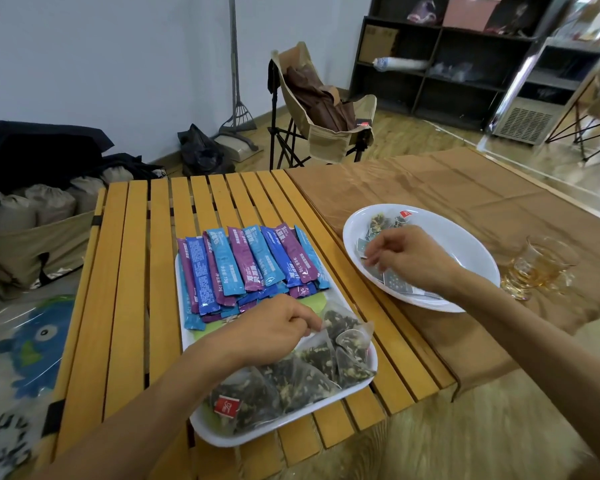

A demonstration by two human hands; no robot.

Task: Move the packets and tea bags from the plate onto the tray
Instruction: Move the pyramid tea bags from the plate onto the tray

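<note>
A white rectangular tray lies on the slatted wooden table. Its far half holds several blue and purple stick packets; its near half holds several pyramid tea bags. My left hand rests over the tray's middle, fingers pinched on the corner of a tea bag. To the right sits a white round plate with a few tea bags and small dark square packets. My right hand is in the plate, fingertips closed on one of the small packets at its left side.
A glass of amber tea stands just right of the plate on the brown cloth. A folding chair stands beyond the table, dark shelving at the back right, and bags on the floor at the left.
</note>
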